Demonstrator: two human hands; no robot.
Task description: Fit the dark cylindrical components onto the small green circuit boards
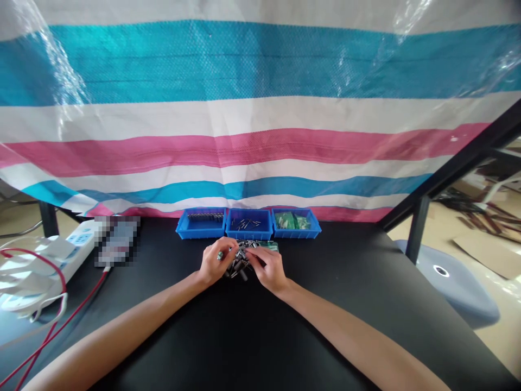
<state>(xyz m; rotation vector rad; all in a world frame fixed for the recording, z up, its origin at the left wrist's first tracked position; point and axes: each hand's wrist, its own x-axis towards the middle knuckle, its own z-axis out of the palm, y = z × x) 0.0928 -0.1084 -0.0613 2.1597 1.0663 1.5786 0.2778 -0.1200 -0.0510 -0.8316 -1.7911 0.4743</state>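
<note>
My left hand (216,262) is closed at the left side of a pile of small dark and metallic parts (240,266) on the black table. A small green item (220,255) shows between its fingers. Across the pile, my right hand (269,267) has its fingers pinched together over the parts; what they hold is too small to name. Beyond the hands stand three blue bins: the left bin (201,233) has a row of dark cylindrical parts, the middle bin (249,234) thin metal pieces, the right bin (297,233) green-and-clear packets. Behind my right hand lies a green packet (272,246).
A white power strip (83,239) with plugs and red cables (81,312) lies on the left of the table (345,271), beside a blurred-out device (118,241). A striped sheet (252,114) hangs behind the bins. A grey stool (459,288) stands at the right.
</note>
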